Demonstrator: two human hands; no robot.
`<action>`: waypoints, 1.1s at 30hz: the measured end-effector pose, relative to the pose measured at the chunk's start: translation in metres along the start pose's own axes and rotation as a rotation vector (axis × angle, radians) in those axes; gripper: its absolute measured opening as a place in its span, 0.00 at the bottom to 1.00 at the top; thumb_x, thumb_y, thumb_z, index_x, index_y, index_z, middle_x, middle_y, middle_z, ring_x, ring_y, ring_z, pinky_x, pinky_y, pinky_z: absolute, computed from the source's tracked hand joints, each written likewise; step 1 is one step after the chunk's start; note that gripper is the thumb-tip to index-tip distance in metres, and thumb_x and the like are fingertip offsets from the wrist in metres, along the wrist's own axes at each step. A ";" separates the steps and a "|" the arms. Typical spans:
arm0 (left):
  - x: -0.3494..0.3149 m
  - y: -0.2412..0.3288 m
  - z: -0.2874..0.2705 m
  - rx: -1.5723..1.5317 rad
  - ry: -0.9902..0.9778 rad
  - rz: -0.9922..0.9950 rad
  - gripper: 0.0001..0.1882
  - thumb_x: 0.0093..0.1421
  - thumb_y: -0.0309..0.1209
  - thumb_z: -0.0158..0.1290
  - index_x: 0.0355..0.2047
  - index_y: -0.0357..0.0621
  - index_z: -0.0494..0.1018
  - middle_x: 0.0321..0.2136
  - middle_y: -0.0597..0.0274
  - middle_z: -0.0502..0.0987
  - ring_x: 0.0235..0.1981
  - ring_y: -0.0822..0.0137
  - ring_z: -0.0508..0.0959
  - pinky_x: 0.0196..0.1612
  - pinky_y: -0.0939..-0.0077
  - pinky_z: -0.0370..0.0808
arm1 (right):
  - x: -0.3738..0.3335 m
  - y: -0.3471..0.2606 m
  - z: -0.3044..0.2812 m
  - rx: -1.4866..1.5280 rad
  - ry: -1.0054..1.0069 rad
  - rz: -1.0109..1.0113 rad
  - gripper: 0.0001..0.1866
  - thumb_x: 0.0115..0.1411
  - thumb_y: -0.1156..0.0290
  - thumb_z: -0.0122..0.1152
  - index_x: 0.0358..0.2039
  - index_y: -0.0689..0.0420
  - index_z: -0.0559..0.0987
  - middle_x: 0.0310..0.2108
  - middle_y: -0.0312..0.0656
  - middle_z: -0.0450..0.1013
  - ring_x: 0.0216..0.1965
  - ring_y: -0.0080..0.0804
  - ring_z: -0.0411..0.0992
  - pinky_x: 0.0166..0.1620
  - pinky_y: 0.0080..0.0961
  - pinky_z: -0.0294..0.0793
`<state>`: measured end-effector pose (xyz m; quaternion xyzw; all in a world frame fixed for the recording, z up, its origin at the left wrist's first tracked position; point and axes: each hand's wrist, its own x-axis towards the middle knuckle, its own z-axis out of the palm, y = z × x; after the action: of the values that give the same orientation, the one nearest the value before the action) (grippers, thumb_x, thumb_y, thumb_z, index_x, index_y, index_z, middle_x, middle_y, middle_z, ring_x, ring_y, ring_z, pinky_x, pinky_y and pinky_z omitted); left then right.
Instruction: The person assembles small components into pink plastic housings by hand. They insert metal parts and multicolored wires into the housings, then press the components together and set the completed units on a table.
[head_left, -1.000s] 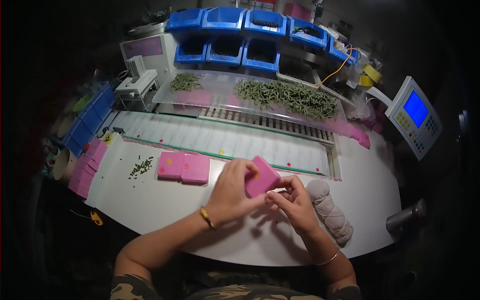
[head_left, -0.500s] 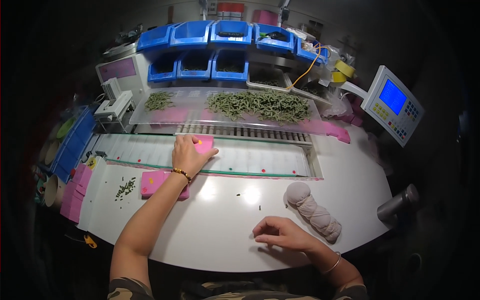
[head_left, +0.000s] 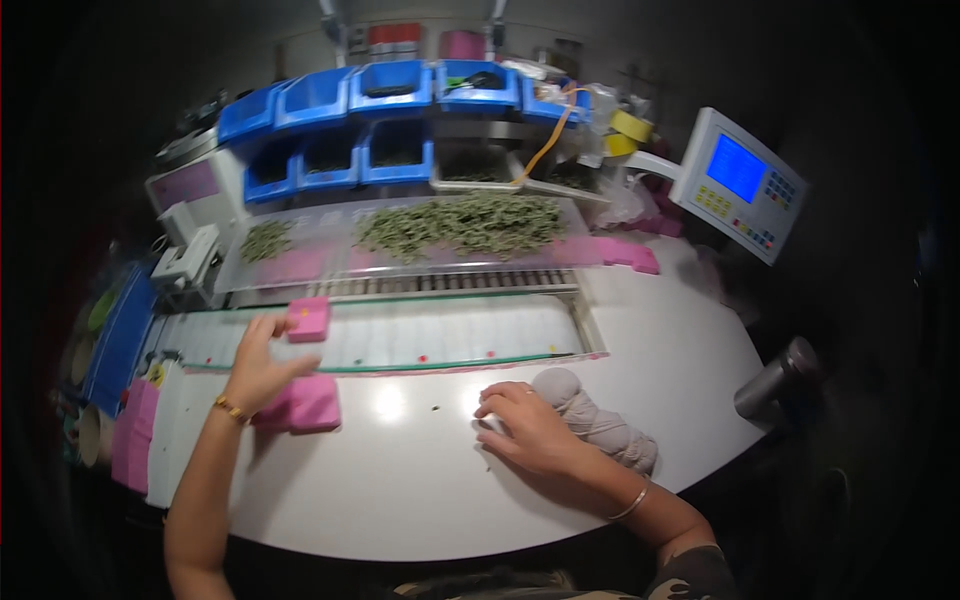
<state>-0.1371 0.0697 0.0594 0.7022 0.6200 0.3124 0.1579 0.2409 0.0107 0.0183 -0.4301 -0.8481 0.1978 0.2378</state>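
A small pink box (head_left: 308,319) sits on the white conveyor belt (head_left: 385,335). My left hand (head_left: 262,365) is beside it, fingers and thumb spread, with nothing visible in them; blur hides whether a fingertip still touches the box. More pink boxes (head_left: 315,403) lie on the table below, partly behind my left wrist. Over the white tabletop, my right hand (head_left: 530,430) is palm down with its fingers loosely bent and apart. Against it lies a pale cloth bundle (head_left: 608,425), knobbed at one end and bound along its length. A tiny dark green piece (head_left: 435,408) lies between my hands.
Beyond the belt, a clear tray (head_left: 335,255) carries a large heap of dried green twisted strands (head_left: 465,222) and a smaller pile (head_left: 265,240). Blue bins (head_left: 390,88) stand in two rows behind. A control panel (head_left: 740,180) and a metal cylinder (head_left: 775,382) are at the right.
My left hand has come off the pink box on the belt and opened. My right hand has moved forward, close to the cloth bundle. The whole view has shifted.
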 end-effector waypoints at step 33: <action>-0.105 0.042 0.063 -0.197 -0.186 0.131 0.34 0.44 0.35 0.73 0.43 0.41 0.62 0.35 0.47 0.74 0.37 0.52 0.79 0.42 0.61 0.77 | -0.022 0.110 -0.220 -0.433 0.738 0.269 0.17 0.49 0.73 0.71 0.40 0.52 0.77 0.61 0.49 0.63 0.60 0.52 0.64 0.61 0.40 0.65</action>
<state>-0.0682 -0.0288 0.0116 0.7481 0.5219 0.3151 0.2620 0.4486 0.0827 0.1318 -0.6184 -0.6648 -0.1219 0.4009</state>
